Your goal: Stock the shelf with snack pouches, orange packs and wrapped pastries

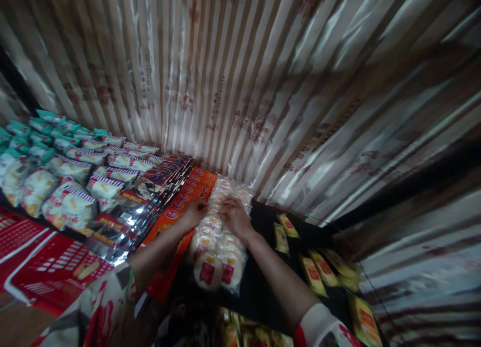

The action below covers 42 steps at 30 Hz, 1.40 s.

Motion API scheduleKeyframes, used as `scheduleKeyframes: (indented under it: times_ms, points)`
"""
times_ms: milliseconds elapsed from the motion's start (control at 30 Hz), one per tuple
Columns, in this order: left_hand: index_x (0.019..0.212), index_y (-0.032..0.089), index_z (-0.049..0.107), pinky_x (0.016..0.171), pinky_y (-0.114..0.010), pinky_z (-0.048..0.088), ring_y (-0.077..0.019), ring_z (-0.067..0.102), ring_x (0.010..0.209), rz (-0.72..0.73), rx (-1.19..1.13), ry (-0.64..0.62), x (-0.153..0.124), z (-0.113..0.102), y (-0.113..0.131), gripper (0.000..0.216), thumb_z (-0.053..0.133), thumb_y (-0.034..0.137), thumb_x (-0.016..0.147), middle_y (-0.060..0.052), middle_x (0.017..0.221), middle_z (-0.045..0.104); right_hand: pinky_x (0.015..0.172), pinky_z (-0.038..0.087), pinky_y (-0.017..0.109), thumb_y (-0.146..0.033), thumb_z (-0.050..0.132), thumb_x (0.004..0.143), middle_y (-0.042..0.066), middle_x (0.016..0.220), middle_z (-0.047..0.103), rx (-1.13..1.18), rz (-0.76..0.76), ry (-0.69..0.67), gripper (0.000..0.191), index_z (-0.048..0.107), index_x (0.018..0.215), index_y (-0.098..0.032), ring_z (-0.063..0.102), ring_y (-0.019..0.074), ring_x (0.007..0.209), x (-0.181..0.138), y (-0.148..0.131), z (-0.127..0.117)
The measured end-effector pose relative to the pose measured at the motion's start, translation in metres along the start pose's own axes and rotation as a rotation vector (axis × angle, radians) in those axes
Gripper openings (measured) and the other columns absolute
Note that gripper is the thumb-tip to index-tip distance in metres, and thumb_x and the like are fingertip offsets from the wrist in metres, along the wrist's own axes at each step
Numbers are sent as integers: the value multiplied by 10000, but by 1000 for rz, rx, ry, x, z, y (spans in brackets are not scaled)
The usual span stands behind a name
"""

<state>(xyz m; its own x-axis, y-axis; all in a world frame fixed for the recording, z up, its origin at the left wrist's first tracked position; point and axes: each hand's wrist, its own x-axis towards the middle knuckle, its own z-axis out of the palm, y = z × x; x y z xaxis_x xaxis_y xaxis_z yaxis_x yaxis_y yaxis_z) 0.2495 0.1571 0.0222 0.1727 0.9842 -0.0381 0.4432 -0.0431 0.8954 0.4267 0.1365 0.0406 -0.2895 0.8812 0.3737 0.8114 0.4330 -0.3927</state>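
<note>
A long clear pack of round white cakes with red labels [210, 267] lies in a row on a dark shelf, running away from me. My left hand [195, 212] rests on its left side, fingers curled against the packs near the orange box. My right hand [235, 214] lies on top of the packs further in, fingers bent down over them. Both forearms reach in from the bottom of the view. What the fingers grip is hard to make out in the dim light.
An orange box [188, 197] lies left of the cakes, then shiny dark packets [150, 187], white snack bags [75, 197] and teal packets [37, 131]. Yellow sachets [315, 272] lie on the right. A red printed carton [48, 262] is at front left. Striped shiny sheeting [263, 86] hangs behind.
</note>
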Motion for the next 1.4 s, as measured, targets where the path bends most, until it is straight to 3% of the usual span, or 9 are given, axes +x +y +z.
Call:
scheduleKeyframes:
  times_ms: [100, 267, 400, 533, 733, 900, 1033, 1133, 1400]
  points:
    - [767, 164, 594, 607, -228, 386, -150, 553, 696, -11, 55, 37, -9, -12, -3, 147, 577, 306, 739, -28, 744, 629, 909, 424, 409, -98, 602, 688, 75, 892, 647, -13, -11, 40, 127, 643, 622, -198, 517, 233, 1000, 0, 1, 5]
    - [648, 157, 605, 540, -221, 352, -133, 498, 586, 0, 105, -111, -24, -27, -10, 171, 630, 325, 658, 18, 587, 565, 898, 428, 401, -103, 597, 699, 80, 874, 651, -27, -24, 51, 117, 629, 626, -189, 533, 224, 966, 1, -1, 7]
    - [685, 138, 622, 579, -218, 385, -131, 524, 629, 12, 63, -110, -24, -22, -11, 78, 582, 202, 666, 10, 643, 605, 924, 407, 423, -139, 628, 712, 86, 908, 650, -2, -16, 48, 59, 656, 691, -186, 521, 231, 1012, -1, -6, 2]
    - [772, 139, 625, 650, -235, 424, -144, 561, 711, 15, 25, -41, -22, -11, -9, 122, 526, 147, 701, -13, 744, 642, 966, 368, 457, -201, 664, 710, 73, 1043, 634, 3, -52, -18, 30, 682, 728, -217, 453, 250, 1138, -6, -12, -3]
    - [804, 153, 603, 682, -232, 436, -142, 577, 747, 15, 20, 21, -25, -3, -5, 122, 492, 164, 756, -10, 764, 640, 994, 347, 445, -82, 629, 648, 68, 932, 662, -5, 14, -51, 120, 657, 669, -196, 496, 231, 1110, -10, -9, 6]
    - [902, 146, 596, 687, -260, 414, -181, 589, 802, -37, 123, 84, -39, -16, -1, 171, 510, 246, 793, -66, 867, 657, 988, 357, 432, -98, 571, 667, 89, 960, 651, -5, 12, -7, 105, 626, 654, -187, 509, 224, 1094, -11, -6, 14]
    - [807, 165, 607, 603, -249, 372, -177, 582, 719, -90, 304, -19, -59, -29, 3, 196, 521, 341, 799, -43, 767, 649, 977, 362, 454, -129, 558, 693, 100, 966, 647, -8, 1, 2, 88, 621, 675, -188, 505, 236, 1093, -12, -8, 11]
    - [754, 179, 596, 549, -214, 340, -139, 557, 647, -95, 270, -79, -67, -30, 3, 125, 580, 304, 754, 6, 688, 623, 984, 355, 464, -124, 550, 698, 86, 922, 657, -11, -24, -22, 95, 611, 677, -194, 525, 231, 1058, -11, -11, 7]
    - [756, 176, 554, 562, -191, 330, -107, 527, 650, -86, 201, 58, -59, -14, -6, 67, 500, 158, 792, 10, 717, 600, 981, 369, 453, -185, 588, 742, 104, 1043, 611, -14, 7, 5, 68, 655, 754, -180, 447, 254, 1146, -17, -20, -3]
